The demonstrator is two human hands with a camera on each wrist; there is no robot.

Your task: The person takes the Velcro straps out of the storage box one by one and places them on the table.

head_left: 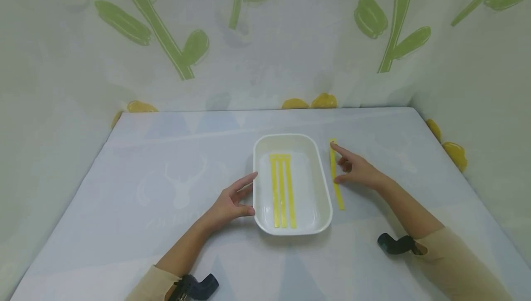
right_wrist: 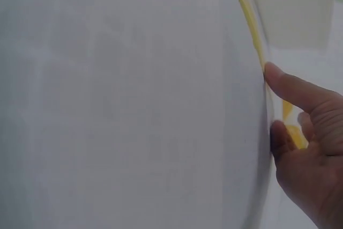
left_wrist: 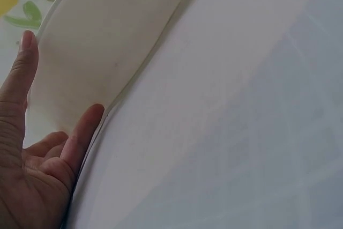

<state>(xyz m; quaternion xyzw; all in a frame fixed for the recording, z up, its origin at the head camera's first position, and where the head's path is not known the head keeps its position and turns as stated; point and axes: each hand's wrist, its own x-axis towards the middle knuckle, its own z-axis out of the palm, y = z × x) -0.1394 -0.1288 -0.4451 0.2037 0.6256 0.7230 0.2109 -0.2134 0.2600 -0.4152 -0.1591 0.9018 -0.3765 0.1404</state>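
A white rectangular basin (head_left: 325,199) with rounded corners stands on the table. Inside it, several narrow yellow strips (head_left: 282,190) lie lengthwise side by side, with a yellow band across their far ends. My left hand (head_left: 232,204) touches the basin's left side, fingers and thumb spread along the wall; the left wrist view shows them against the basin (left_wrist: 102,41). Right of the basin, another yellow strip (head_left: 338,195) lies on the table. With index finger and thumb apart, my right hand (head_left: 356,169) touches this strip, also seen as a yellow strip (right_wrist: 250,17) in the right wrist view.
The table (head_left: 166,227) has a pale cloth with faint printed shapes. Behind it rises a wall (head_left: 265,61) with green leaf and yellow flower prints. Black curved devices (head_left: 396,244) sit at both wrists, by the beige sleeves.
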